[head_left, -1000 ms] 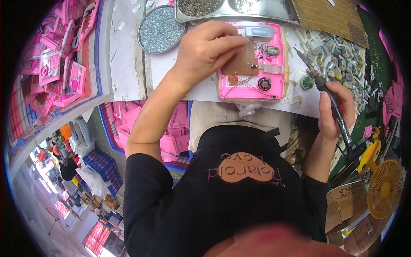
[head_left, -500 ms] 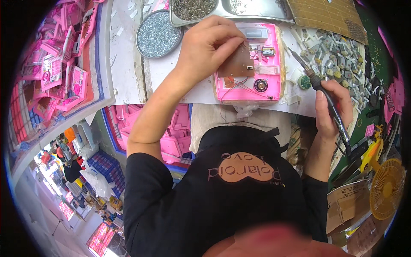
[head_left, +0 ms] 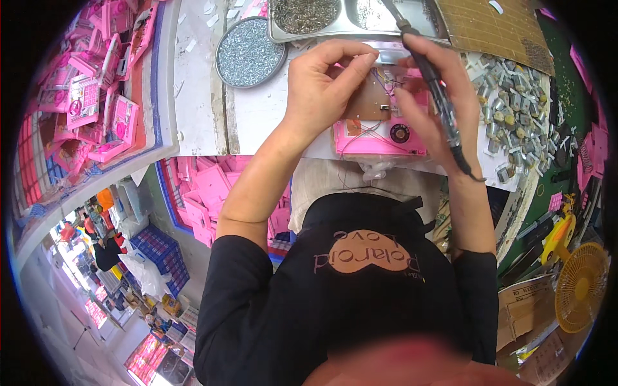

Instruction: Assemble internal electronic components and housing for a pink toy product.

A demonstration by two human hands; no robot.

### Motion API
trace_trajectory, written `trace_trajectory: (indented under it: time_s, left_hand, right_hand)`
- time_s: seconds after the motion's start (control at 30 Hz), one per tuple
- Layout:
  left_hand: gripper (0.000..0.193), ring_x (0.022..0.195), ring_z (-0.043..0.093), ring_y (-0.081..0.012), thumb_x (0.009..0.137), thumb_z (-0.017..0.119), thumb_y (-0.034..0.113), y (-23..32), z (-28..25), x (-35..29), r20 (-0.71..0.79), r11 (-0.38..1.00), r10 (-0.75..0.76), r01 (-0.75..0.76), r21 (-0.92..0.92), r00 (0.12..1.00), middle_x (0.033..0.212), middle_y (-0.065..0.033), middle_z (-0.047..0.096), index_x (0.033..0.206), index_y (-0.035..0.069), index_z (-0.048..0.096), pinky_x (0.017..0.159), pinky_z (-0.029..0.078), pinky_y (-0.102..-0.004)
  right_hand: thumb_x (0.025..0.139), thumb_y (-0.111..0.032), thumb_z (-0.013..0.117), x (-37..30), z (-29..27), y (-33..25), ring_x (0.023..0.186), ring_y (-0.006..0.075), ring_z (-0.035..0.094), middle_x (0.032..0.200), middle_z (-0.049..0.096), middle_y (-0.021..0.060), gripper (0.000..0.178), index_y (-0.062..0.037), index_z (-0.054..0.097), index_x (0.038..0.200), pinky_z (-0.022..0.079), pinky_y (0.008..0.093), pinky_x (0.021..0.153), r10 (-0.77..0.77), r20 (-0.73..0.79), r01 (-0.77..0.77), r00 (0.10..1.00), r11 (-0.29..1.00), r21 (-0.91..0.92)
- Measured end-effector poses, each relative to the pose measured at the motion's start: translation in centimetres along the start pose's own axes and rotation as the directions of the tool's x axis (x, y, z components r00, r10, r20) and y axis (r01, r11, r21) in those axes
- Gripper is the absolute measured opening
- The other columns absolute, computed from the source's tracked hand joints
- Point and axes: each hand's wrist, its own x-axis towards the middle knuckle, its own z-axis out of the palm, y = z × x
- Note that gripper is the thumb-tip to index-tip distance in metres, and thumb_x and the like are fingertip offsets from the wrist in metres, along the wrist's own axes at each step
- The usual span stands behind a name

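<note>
In front of me lies a pink plastic housing point(head_left: 351, 147) with a round black speaker point(head_left: 400, 133) and thin wires inside. Over its left part rests a brown circuit board point(head_left: 368, 108). My left hand point(head_left: 322, 83) is closed, thumb and forefinger pinching at the board's upper edge. A soldering iron point(head_left: 443, 106) with a dark handle is gripped in my right hand point(head_left: 462, 90), its tip pointing up and away toward the metal tray. The fingers of that hand reach over the housing beside the board's wires and hide its right side.
A round dish of small silvery parts point(head_left: 251, 53) stands at the back left, beside a divided metal tray point(head_left: 335, 29). Several small motors point(head_left: 512, 109) lie heaped on the right. Pink housings fill bins on the left point(head_left: 84, 100) and below the table edge point(head_left: 212, 190). A yellow fan point(head_left: 581, 287) stands lower right.
My right hand has swung left with the soldering iron from beside the motors to over the housing, and the iron's tip now points farther away. My left hand stays at the board.
</note>
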Motion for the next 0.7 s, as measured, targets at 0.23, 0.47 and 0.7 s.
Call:
trace_trajectory:
  time_s: [0.23,0.47,0.7]
  left_hand:
    - [0.013,0.076,0.072,-0.0178,0.087,0.074,0.004,0.2,-0.4,-0.6,0.034,0.954,0.236,-0.238,0.181,0.971,0.095,-0.0108,0.075,0.100,0.004,0.076,0.064,0.057,-0.0280]
    - [0.014,0.079,0.073,-0.0167,0.088,0.074,0.006,-0.4,-0.4,-0.7,0.148,0.935,0.257,-0.284,0.211,0.955,0.091,-0.0095,0.076,0.101,0.004,0.077,0.069,0.057,-0.0289]
    - [0.013,0.068,0.071,-0.0131,0.091,0.073,0.012,0.5,0.1,-1.1,0.111,0.995,-0.089,0.084,0.046,0.990,0.081,-0.0083,0.075,0.100,0.003,0.077,0.059,0.056,-0.0286]
  right_hand:
    - [0.074,0.008,0.075,-1.2,2.1,0.3,0.083,0.0193,0.063,0.102,0.061,0.0102,0.059,-0.0109,0.065,0.129,0.052,0.0296,0.069,-0.136,-0.044,0.126,0.990,0.976,-0.177]
    - [0.078,0.011,0.074,-0.3,2.2,0.4,0.081,0.0177,0.064,0.104,0.062,0.0108,0.056,-0.0097,0.065,0.129,0.053,0.0284,0.070,-0.231,-0.114,0.205,0.966,0.957,-0.207]
    - [0.078,0.010,0.075,-0.2,2.3,0.7,0.082,0.0172,0.065,0.105,0.062,0.0111,0.056,-0.0085,0.065,0.130,0.053,0.0285,0.072,-0.209,-0.120,0.188,0.970,0.968,-0.165]
